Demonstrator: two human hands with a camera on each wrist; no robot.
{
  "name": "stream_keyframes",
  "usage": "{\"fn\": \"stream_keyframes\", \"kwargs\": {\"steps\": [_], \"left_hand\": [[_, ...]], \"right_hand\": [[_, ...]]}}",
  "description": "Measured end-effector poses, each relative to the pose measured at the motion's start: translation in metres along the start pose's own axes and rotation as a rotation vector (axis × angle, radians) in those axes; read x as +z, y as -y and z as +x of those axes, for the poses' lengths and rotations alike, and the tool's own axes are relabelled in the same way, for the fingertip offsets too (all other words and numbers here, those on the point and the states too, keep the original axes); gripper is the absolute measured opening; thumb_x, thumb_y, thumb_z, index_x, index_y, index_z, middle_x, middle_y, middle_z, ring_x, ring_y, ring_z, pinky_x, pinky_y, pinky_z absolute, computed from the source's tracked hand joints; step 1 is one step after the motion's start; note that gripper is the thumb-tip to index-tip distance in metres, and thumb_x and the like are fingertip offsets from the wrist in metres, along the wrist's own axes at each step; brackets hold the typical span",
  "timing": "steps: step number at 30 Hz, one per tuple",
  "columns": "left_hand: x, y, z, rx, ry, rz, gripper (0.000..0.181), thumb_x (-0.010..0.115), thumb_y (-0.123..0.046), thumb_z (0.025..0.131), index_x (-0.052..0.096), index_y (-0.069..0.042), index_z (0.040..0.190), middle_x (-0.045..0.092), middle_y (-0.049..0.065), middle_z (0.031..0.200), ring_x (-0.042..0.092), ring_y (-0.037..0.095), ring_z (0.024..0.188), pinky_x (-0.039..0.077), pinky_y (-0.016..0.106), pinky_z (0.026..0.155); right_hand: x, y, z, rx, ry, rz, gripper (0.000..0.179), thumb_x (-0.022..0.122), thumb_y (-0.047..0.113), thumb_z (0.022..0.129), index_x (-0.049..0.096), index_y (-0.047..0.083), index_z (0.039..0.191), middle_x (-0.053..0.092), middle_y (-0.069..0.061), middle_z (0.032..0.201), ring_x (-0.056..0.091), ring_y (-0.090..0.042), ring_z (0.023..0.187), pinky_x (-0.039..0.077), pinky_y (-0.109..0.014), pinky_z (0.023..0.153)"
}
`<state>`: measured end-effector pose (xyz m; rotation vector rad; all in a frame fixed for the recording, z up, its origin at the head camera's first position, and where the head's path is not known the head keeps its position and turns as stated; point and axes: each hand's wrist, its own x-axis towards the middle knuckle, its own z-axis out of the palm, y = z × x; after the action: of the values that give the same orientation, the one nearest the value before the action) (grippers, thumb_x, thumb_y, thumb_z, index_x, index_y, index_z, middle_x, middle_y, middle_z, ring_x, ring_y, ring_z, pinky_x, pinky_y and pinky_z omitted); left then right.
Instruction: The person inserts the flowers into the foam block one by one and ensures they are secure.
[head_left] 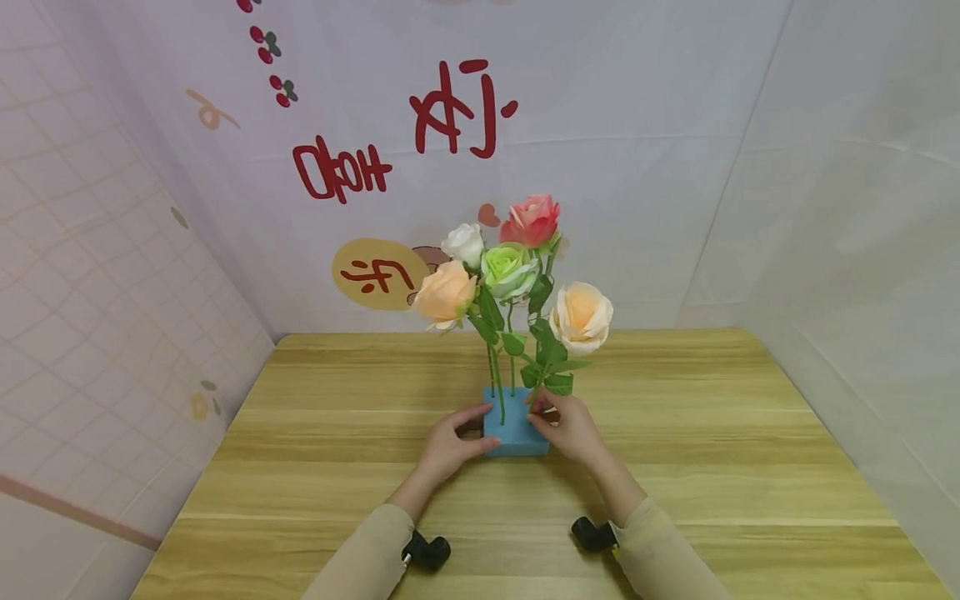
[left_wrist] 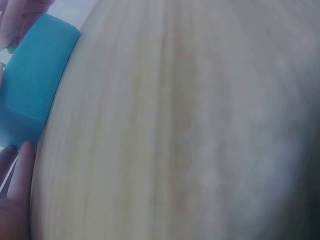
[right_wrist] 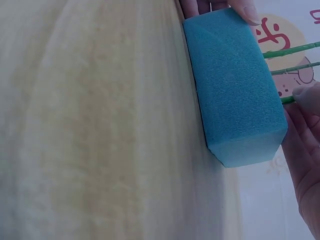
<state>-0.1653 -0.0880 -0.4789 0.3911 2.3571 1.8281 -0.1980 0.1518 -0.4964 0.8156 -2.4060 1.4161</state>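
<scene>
A blue foam block (head_left: 517,443) stands on the table with artificial roses rising from its top. My left hand (head_left: 448,443) grips the block's left side between thumb and fingers. At the block's right side, my right hand (head_left: 572,429) pinches the green stem (right_wrist: 288,100) of a cream rose (head_left: 582,318) low down, just above the foam. Whether that stem's tip is inside the foam cannot be told. A peach rose (head_left: 446,293), a white rose (head_left: 464,244), a light green rose (head_left: 510,271) and a pink-red rose (head_left: 532,221) stand to the left and behind.
The wood-grain table (head_left: 337,392) runs back to a white cloth wall (head_left: 637,167) printed with red characters and cherries. A grid-patterned cloth (head_left: 97,250) hangs along the left. Black wrist devices (head_left: 427,552) sit at both sleeves.
</scene>
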Motion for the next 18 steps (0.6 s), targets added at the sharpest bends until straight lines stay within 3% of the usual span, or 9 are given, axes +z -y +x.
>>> {"fn": "stream_keyframes", "kwargs": {"steps": [8, 13, 18], "left_hand": [[0.000, -0.001, 0.000, -0.002, -0.002, 0.001, 0.056, 0.081, -0.011, 0.084, 0.061, -0.003, 0.135, 0.061, 0.022, 0.127, 0.059, 0.039, 0.115, 0.054, 0.027, 0.085], [0.000, 0.002, 0.001, -0.001, 0.002, -0.005, 0.056, 0.081, -0.009, 0.084, 0.061, -0.001, 0.135, 0.062, 0.023, 0.125, 0.059, 0.039, 0.114, 0.054, 0.025, 0.083], [0.003, 0.025, 0.009, 0.017, -0.013, 0.005, 0.057, 0.081, -0.010, 0.083, 0.061, -0.004, 0.136, 0.062, 0.021, 0.125, 0.059, 0.039, 0.114, 0.056, 0.031, 0.084]], "right_hand": [[-0.001, -0.001, -0.004, 0.079, -0.017, 0.067, 0.017, 0.073, -0.008, 0.085, 0.066, 0.004, 0.094, 0.066, -0.007, 0.087, 0.064, -0.015, 0.083, 0.059, -0.029, 0.071], [-0.005, -0.001, -0.011, 0.097, -0.080, 0.077, 0.025, 0.075, -0.010, 0.082, 0.067, 0.000, 0.104, 0.067, -0.012, 0.090, 0.066, -0.024, 0.084, 0.059, -0.029, 0.070], [-0.015, 0.018, -0.018, 0.035, -0.128, 0.069, 0.030, 0.073, -0.018, 0.078, 0.065, -0.009, 0.106, 0.065, -0.021, 0.089, 0.066, -0.034, 0.080, 0.059, -0.029, 0.067]]}}
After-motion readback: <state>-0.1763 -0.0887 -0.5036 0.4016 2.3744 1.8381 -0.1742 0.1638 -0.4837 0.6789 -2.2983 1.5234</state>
